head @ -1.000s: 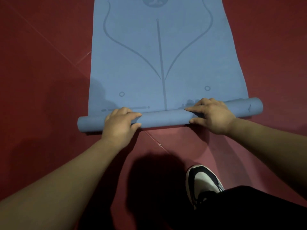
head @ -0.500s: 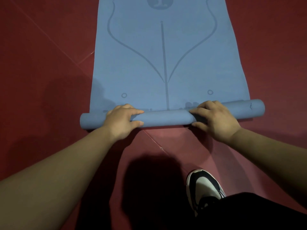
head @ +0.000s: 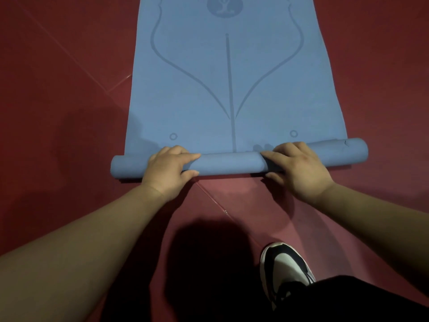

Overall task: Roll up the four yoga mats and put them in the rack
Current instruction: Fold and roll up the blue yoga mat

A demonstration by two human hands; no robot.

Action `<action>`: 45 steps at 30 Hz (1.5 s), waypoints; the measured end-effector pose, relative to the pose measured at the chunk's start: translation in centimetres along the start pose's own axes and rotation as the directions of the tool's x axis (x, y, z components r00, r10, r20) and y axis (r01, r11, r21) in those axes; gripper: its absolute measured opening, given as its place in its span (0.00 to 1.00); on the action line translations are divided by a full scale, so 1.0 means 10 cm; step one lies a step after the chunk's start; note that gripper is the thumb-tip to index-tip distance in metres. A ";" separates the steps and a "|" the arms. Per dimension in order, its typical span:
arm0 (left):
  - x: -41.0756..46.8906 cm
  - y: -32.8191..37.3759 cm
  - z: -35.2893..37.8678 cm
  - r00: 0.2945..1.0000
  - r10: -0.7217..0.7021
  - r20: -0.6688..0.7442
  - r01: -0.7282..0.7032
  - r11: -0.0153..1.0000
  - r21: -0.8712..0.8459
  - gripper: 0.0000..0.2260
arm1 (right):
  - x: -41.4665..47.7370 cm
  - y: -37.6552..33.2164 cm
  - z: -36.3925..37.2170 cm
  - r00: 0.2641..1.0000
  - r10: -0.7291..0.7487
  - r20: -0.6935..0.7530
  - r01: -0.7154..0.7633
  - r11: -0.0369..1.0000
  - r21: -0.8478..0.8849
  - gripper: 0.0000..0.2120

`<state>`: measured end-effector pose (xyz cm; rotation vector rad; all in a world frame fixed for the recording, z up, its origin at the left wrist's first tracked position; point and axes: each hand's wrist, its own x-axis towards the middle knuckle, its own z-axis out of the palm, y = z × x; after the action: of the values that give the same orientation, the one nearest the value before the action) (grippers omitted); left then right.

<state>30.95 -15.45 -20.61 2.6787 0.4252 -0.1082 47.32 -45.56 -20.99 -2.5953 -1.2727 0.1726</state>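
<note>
Blue yoga mat [head: 232, 89] with darker line pattern; red floor [head: 58, 112]; black-and-white shoe [head: 284, 268].

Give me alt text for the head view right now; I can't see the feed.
The left hand and right hand grip the rolled near end of a blue yoga mat on a red floor; most of it lies flat beyond. A black-and-white shoe shows below.
</note>
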 end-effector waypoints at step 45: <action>0.22 0.09 0.01 0.977 0.009 -0.215 0.040 0.974 0.224 0.18 | 0.45 0.10 -0.03 0.993 0.116 -0.026 -0.118 0.983 -0.143 0.20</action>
<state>33.35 -15.62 -20.62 2.9264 0.5292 0.1388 50.89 -42.65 -21.02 -2.7897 -1.1675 0.0818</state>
